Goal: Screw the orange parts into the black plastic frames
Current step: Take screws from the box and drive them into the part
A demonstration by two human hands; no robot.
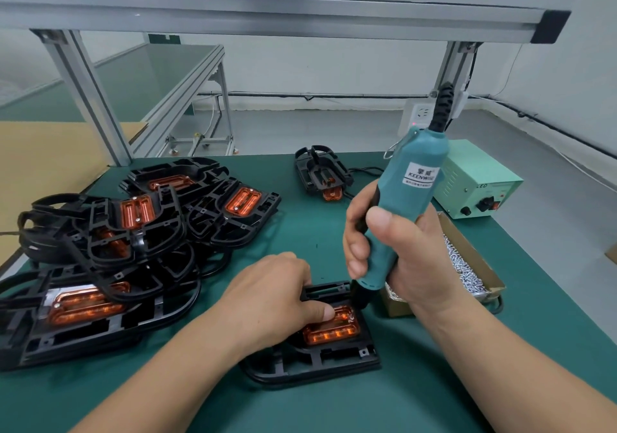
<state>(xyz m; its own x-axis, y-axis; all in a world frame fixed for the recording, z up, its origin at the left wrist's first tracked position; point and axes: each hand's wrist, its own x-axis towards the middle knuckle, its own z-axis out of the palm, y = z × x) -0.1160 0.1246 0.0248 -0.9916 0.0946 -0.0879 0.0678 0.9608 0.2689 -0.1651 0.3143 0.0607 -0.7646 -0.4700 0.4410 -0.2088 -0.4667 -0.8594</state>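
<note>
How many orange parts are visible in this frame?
7 orange parts: one in the near frame, one in the lone far frame, five in the left pile, one half buried; more may lie hidden beneath.
</note>
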